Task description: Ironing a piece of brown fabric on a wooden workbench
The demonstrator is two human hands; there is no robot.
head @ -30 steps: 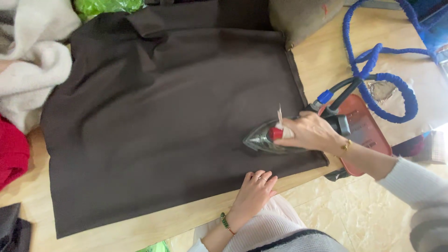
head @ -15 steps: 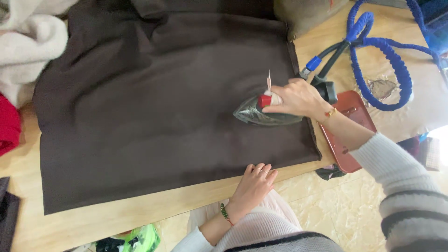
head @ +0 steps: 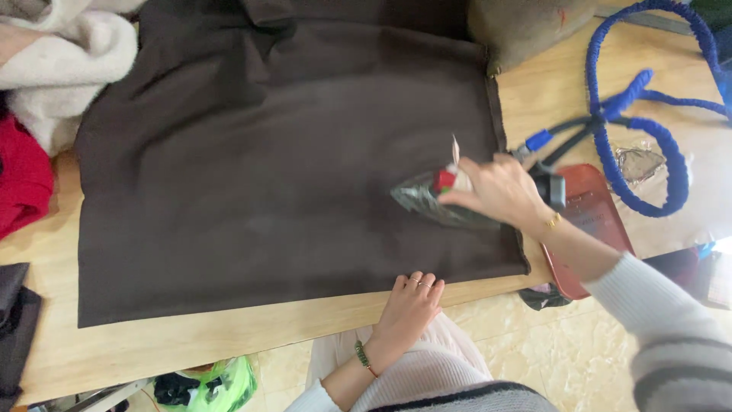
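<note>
A large dark brown cloth (head: 267,168) lies flat on a wooden table (head: 191,336). My right hand (head: 499,191) grips the handle of a silver iron (head: 423,200) with a red part, resting on the cloth's right half and pointing left. My left hand (head: 408,305) presses flat on the table's front edge, fingers touching the cloth's lower hem.
A red-brown iron rest (head: 591,221) lies right of the cloth. A blue braided cord (head: 644,126) loops at the far right. White fleece (head: 69,61) and red fabric (head: 21,179) sit at the left, a tan bundle (head: 526,27) at the top, a green bag (head: 229,381) below.
My right hand has slid the iron up and leftward over the cloth, off the lower right corner. My left hand stays on the front edge.
</note>
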